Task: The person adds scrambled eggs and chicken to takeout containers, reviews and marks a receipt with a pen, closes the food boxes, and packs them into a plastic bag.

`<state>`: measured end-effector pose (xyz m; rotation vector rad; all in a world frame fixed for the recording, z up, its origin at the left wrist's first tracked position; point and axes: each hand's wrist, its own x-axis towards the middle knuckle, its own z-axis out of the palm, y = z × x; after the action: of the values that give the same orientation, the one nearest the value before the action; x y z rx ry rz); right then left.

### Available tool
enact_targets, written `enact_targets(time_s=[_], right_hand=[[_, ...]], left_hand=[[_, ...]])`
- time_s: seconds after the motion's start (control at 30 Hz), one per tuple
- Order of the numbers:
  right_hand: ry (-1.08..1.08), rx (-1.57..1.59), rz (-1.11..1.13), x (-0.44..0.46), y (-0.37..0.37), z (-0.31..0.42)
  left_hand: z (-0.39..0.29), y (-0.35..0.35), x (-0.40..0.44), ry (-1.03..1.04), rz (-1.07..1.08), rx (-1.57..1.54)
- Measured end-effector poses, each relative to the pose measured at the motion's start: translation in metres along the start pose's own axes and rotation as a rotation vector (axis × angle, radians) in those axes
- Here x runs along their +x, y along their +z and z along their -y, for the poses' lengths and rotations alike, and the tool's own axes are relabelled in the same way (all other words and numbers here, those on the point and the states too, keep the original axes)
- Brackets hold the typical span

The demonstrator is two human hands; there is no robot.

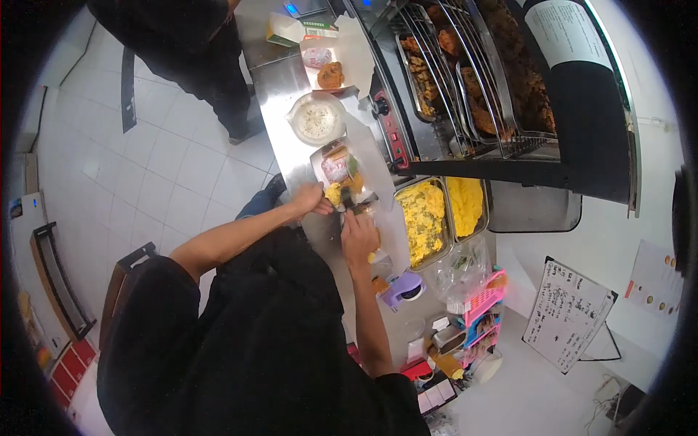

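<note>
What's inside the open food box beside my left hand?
Inside the box are a wrapped item with reddish print and some orange-brown food. The wrapped item's contents and the box's floor beneath are covered.

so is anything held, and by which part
Left hand seems to pinch a small yellow food lump by its edge; for the right hand, I can't tell.
</note>
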<state>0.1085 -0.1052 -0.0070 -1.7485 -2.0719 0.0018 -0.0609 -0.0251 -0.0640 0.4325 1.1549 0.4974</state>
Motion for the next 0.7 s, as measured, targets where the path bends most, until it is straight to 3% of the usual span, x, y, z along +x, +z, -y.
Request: enact_targets(time_s=[0.33,0.63,0.7], right_hand=[[0.102,0.052,-0.047,-0.001,-0.002,-0.003],[0.142,0.397,0.136,-0.002,0.005,-0.003],[0.29,0.484,0.24,-0.001,0.011,-0.01]], left_hand=[[0.002,-0.001,-0.002,0.043,-0.005,-0.017],[-0.003,0.003,-0.01,-0.005,0.03,0.013],[-0.006,0.003,-0.011,0.001,0.017,0.016]])
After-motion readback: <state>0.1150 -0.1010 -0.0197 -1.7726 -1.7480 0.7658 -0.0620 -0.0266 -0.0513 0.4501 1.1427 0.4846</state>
